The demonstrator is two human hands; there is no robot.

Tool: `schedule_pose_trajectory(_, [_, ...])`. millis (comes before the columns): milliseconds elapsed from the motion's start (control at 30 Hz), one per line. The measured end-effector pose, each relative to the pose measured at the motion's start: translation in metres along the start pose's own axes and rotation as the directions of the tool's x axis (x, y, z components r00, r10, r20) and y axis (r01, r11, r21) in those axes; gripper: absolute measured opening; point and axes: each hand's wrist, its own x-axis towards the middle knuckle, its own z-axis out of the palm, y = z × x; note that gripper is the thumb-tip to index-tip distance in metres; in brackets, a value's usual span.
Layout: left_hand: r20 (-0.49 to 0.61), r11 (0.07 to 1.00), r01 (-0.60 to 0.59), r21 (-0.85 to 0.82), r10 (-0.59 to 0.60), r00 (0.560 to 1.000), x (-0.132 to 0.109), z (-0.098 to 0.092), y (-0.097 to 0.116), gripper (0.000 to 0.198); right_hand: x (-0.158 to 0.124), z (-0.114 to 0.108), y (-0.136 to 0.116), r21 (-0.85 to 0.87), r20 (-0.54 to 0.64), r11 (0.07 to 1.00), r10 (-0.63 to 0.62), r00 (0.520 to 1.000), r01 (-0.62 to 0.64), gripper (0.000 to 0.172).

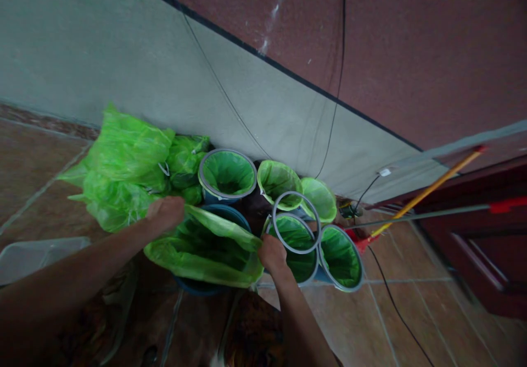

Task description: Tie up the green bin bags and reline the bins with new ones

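Observation:
A green garbage bag [206, 268] is spread wide over a blue trash bin [224, 209], whose rim shows behind and below the plastic. My left hand [167, 213] is closed on the bag's edge at the left. On the opposite side, my right hand [272, 252] grips the edge too. A loose grey ring [319, 229] leans just beyond my right hand, above a lined bin [302, 271]; I cannot tell whether my fingers touch it. Bulging tied green bags [127, 153] lie behind my left hand.
Along the wall stand more green-lined bins, among them a ringed bin [228, 174] and another at the right [341, 257]. A yellow-handled tool [428, 188] leans by the dark red door [473, 246]. A clear plastic container [41, 254] is at left; a black cable [391, 295] crosses the tiles.

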Motion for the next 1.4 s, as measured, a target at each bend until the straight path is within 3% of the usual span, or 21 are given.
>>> schedule_pose_trajectory(100, [0.055, 0.992, 0.109, 0.07, -0.113, 0.992, -0.004, 0.001, 0.021, 0.03, 0.0, 0.001, -0.009, 0.077, -0.061, 0.994, -0.075, 0.995, 0.08, 0.04])
schedule_pose_trajectory(167, [0.043, 0.994, 0.074, 0.083, -0.077, 0.996, -0.004, 0.001, 0.032, 0.042, 0.001, 0.003, -0.014, 0.091, -0.115, 0.99, -0.099, 0.988, 0.11, 0.052])
schedule_pose_trajectory(233, [0.046, 0.994, 0.039, 0.105, -0.044, 0.998, -0.004, 0.001, 0.037, 0.036, 0.004, 0.005, -0.016, 0.094, -0.134, 0.989, -0.102, 0.986, 0.115, 0.057])
schedule_pose_trajectory(333, [0.093, 0.994, -0.009, 0.106, -0.001, 0.996, -0.003, -0.004, 0.038, 0.029, 0.006, 0.009, -0.016, 0.087, -0.084, 0.991, -0.097, 0.992, 0.105, 0.042])
schedule_pose_trajectory(433, [0.068, 0.996, -0.013, 0.094, 0.006, 0.998, -0.003, -0.011, 0.04, 0.032, 0.006, 0.007, -0.015, 0.072, -0.082, 0.992, -0.1, 0.992, 0.106, 0.027])
schedule_pose_trajectory(567, [-0.032, 0.997, 0.065, 0.051, -0.063, 0.997, -0.001, -0.02, 0.044, 0.026, 0.004, -0.003, -0.012, 0.098, -0.173, 0.994, -0.026, 0.984, 0.044, 0.03])
schedule_pose_trajectory(633, [-0.064, 0.996, 0.083, 0.034, -0.08, 0.995, -0.001, -0.023, 0.045, 0.022, 0.002, -0.008, -0.011, 0.102, -0.163, 0.995, 0.011, 0.987, 0.006, 0.031])
schedule_pose_trajectory(767, [-0.092, 1.0, -0.004, 0.011, 0.005, 0.996, -0.004, -0.021, 0.052, 0.016, -0.004, -0.009, -0.014, 0.096, -0.145, 0.995, -0.011, 0.989, 0.025, 0.034])
schedule_pose_trajectory(833, [-0.107, 0.998, -0.056, 0.006, 0.056, 0.993, -0.006, -0.016, 0.056, 0.015, -0.006, -0.006, -0.019, 0.113, -0.215, 0.986, -0.097, 0.972, 0.124, 0.049])
schedule_pose_trajectory(933, [-0.123, 0.991, -0.135, 0.011, 0.136, 0.983, -0.011, -0.009, 0.062, 0.015, -0.007, -0.004, -0.026, 0.175, -0.363, 0.942, -0.207, 0.908, 0.285, 0.066])
schedule_pose_trajectory(1067, [-0.119, 0.968, -0.249, -0.004, 0.247, 0.962, -0.015, -0.005, 0.068, 0.018, -0.005, -0.006, -0.029, 0.222, -0.513, 0.917, -0.179, 0.84, 0.331, 0.072])
schedule_pose_trajectory(1233, [-0.106, 0.926, -0.372, -0.067, 0.364, 0.925, -0.021, -0.004, 0.076, 0.02, -0.008, -0.008, -0.029, 0.103, -0.515, 0.906, -0.305, 0.801, 0.411, 0.066])
schedule_pose_trajectory(1400, [-0.058, 0.914, -0.4, -0.061, 0.397, 0.916, -0.027, -0.007, 0.084, 0.017, -0.008, -0.007, -0.032, 0.051, -0.44, 0.892, -0.383, 0.812, 0.448, 0.034])
